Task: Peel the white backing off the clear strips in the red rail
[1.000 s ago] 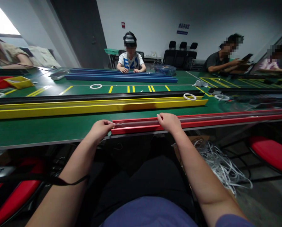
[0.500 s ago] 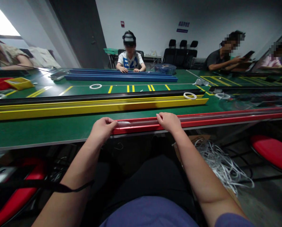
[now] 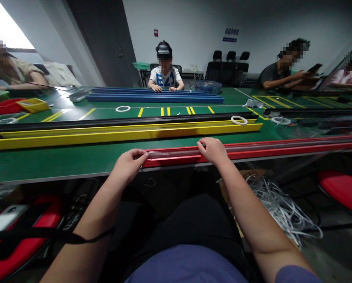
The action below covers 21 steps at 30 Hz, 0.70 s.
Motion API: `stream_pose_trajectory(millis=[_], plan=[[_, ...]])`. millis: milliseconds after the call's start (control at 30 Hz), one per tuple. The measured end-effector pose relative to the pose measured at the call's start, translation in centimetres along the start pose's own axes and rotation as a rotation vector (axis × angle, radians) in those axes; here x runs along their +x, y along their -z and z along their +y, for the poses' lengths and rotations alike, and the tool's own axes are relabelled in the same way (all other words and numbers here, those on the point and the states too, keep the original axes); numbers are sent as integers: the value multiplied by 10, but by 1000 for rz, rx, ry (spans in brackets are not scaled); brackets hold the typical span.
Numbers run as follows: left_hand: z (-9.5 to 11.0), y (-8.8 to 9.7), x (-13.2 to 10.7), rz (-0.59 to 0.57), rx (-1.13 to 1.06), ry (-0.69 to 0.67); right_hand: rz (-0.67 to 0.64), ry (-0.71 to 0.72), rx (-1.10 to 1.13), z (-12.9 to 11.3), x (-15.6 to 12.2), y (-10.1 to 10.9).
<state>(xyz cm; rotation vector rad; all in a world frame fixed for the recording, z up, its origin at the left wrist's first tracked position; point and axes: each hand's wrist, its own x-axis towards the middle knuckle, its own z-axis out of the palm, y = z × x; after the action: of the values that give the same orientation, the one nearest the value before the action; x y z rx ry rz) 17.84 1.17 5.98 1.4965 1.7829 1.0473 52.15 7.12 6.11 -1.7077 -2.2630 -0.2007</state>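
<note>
A long red channel (image 3: 178, 160) lies along the near table edge, with a clear plastic strip (image 3: 161, 153) inside it. At the channel's left end, my left hand (image 3: 131, 163) pinches the end of the strip between thumb and fingertips. Farther right, my right hand (image 3: 214, 150) is over the channel with its fingers curled down into it; what its fingertips grip is hidden. Just beyond both hands is a yellow channel (image 3: 129, 135), and a white ring (image 3: 239, 120) rests on its right end.
Behind the yellow channel runs a black channel (image 3: 105, 122). Blue channels (image 3: 155, 98) lie before a person (image 3: 164, 72) seated opposite. Yellow (image 3: 33, 105) and red bins stand at left. Tangled white strips (image 3: 282, 208) hang below the table, near a red stool (image 3: 343, 192).
The strip end at my left hand is lifted slightly, and that hand has shifted a little right. My right hand's thumb sits more apart from its fingers. The view has swung slightly left.
</note>
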Motion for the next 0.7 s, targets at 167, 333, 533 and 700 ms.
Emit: stream_pose_trajectory(millis=[167,333,533,700], plan=[[4,5,-7,-76,33,7,82,141,134,-27,-10,2],[17,-4,-22,-260,-69,-55,142,448,524,-78,-10,-12],[27,-16,-33,-356,-249,-68,60,628,749,-95,8,-30],[20,-17,-34,-333,-254,-61,-7,567,816,-90,15,-36]])
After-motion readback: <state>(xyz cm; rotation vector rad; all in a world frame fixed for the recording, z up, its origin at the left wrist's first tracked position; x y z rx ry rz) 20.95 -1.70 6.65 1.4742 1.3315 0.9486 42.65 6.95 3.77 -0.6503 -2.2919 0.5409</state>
